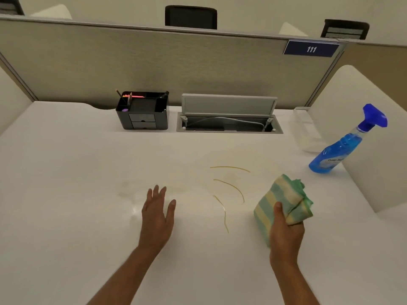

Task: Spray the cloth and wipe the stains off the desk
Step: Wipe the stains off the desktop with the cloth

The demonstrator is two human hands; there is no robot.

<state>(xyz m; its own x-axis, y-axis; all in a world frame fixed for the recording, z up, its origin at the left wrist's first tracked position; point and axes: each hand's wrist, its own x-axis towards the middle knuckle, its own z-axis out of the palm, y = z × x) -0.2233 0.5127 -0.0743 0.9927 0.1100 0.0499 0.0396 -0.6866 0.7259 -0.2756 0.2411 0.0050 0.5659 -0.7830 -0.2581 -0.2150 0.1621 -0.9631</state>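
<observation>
I log: right hand fingers clasping folded striped cloth; left hand flat, fingers spread; yellow stains between; spray bottle at two o'clock.

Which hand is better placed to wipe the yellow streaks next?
Right. The right hand already grips the cloth just beside the yellow streaks; the left hand is open and empty.

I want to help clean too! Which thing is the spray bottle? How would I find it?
Look at the white desk and follow it to the far right, where a white side panel rises. The spray bottle stands there, beyond the right hand holding the striped cloth. It is the only bright blue thing on the desk, see-through with blue liquid and a blue trigger top.
</observation>
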